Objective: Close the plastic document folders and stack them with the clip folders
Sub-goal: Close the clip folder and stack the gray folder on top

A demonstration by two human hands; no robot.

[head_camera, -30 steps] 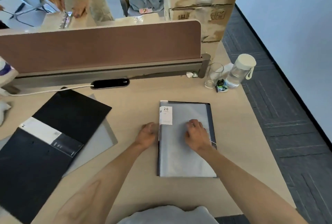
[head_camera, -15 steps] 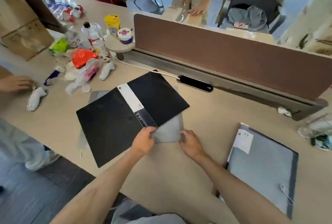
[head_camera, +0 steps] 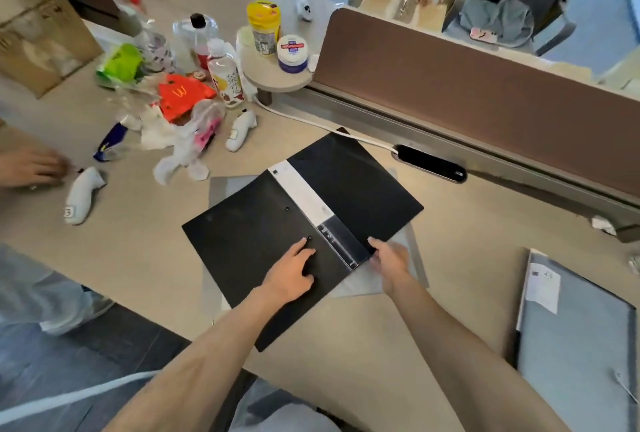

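**Desk:** Where are we on the folders?

**Operator:** From my end, the tabletop (head_camera: pixel 346 345) fills most of the frame. At the lower right edge the grey-blue folder (head_camera: pixel 571 345) lies shut, so I'd count that one as closed. It sits well apart from the rest and isn't stacked.

**Desk:** And the one I see at the centre?

**Operator:** That's the black folder (head_camera: pixel 346 196). It's spread wide open with both covers flat, and it lies on top of a grey folder (head_camera: pixel 232 189) that shows at its corners. I'd say it comes next, and the stacking is all yet to do.

**Desk:** What are the hands doing?

**Operator:** My left hand (head_camera: pixel 292 275) lies flat on the left cover with its fingers spread, pressing down and gripping nothing. My right hand (head_camera: pixel 389 260) is at the near edge of the right cover, just beside the spine. The fingers are curled, and it looks like a pinch on that edge. I can't see underneath, though.

**Desk:** Anything smaller?

**Operator:** Only the white label (head_camera: pixel 304 196) along the spine.
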